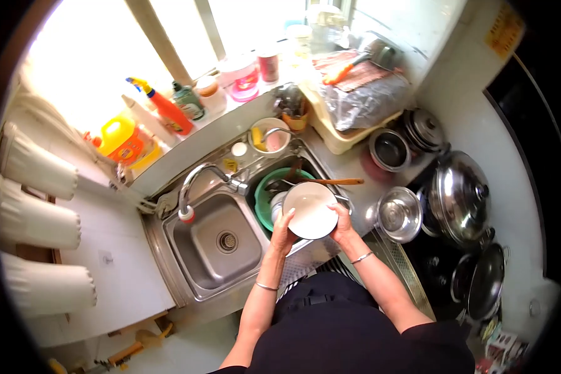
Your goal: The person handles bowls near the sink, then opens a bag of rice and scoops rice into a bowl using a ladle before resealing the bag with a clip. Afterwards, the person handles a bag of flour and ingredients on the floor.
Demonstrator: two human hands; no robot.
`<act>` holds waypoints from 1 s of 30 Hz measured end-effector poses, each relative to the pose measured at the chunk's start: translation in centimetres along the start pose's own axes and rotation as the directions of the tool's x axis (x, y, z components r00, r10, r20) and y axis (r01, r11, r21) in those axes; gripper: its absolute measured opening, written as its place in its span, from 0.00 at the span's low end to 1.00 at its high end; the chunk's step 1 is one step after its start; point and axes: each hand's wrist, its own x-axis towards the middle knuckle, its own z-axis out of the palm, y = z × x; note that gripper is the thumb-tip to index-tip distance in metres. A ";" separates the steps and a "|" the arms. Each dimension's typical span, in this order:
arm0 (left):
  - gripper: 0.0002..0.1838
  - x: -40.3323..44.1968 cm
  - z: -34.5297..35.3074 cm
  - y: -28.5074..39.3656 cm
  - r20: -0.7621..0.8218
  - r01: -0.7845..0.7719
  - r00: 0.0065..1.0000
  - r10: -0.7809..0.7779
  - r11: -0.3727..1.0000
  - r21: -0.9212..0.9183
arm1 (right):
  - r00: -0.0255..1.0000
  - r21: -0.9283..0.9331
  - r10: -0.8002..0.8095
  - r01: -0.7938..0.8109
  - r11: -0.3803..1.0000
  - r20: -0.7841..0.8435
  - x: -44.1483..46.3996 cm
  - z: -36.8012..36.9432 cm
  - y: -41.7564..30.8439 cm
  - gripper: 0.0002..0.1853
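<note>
Both of my hands grip a white bowl with a thin dark rim (pixel 310 210), its pale inside turned up toward me. On its left edge is my left hand (pixel 283 232), fingers closed round the rim. From the opposite side my right hand (pixel 342 224) clasps it the same way. Beneath and behind the bowl, a green basin (pixel 260 194) sits in the right sink bowl, partly hidden, with dishes and utensils in it. A wooden handle (pixel 343 182) sticks out over the basin's right side.
The left sink bowl (pixel 213 234) lies under a curved faucet (pixel 190 187). Bottles, including an orange spray bottle (pixel 171 112), line the window ledge. At right are a steel bowl (pixel 399 215), a lidded wok (pixel 460 198), a dark pan (pixel 486 282) and a cream tray (pixel 336 138).
</note>
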 end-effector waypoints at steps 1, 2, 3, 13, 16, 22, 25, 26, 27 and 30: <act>0.31 -0.3 0.2 0.1 0.026 0.015 1.000 -0.015 1.000 0.013 | 1.000 0.022 0.007 -0.006 1.000 -0.025 -0.4 -0.5 0.2 0.27; 0.31 -0.5 0.3 0.2 0.050 0.027 0.998 -0.028 0.999 0.026 | 0.999 0.046 0.015 -0.013 0.999 -0.045 -0.5 -0.9 0.4 0.27; 0.31 -0.4 0.2 -0.2 0.086 0.015 0.996 -0.016 1.000 0.016 | 0.995 0.045 0.006 -0.001 0.999 -0.101 -0.8 -1.5 0.8 0.28; 0.31 -2.1 1.2 -4.4 0.224 0.164 0.957 -0.185 0.980 0.110 | 0.962 0.207 -0.134 0.185 0.961 -0.236 -8.5 -4.9 2.5 0.28; 0.32 -2.9 2.2 -6.0 0.269 0.192 0.931 -0.245 0.959 0.209 | 0.945 0.276 -0.167 0.247 0.929 -0.282 -11.3 -6.3 2.9 0.28; 0.32 -6.5 5.7 -11.3 0.291 0.333 0.844 -0.450 0.866 0.374 | 0.873 0.343 -0.261 0.414 0.843 -0.412 -19.4 -10.4 3.7 0.28; 0.32 -9.2 7.3 -15.6 0.346 0.379 0.768 -0.539 0.818 0.433 | 0.823 0.367 -0.286 0.493 0.789 -0.491 -24.8 -13.4 4.7 0.28; 0.32 -10.1 7.7 -17.3 0.361 0.412 0.732 -0.577 0.798 0.441 | 0.802 0.361 -0.296 0.520 0.774 -0.519 -26.7 -14.6 5.0 0.28; 0.32 -11.8 8.7 -18.5 0.364 0.418 0.714 -0.598 0.781 0.463 | 0.787 0.362 -0.307 0.542 0.758 -0.535 -28.7 -15.7 5.6 0.28; 0.31 -15.9 10.1 -23.5 0.341 0.474 0.641 -0.688 0.704 0.530 | 0.732 0.358 -0.323 0.606 0.710 -0.600 -35.0 -19.2 7.1 0.28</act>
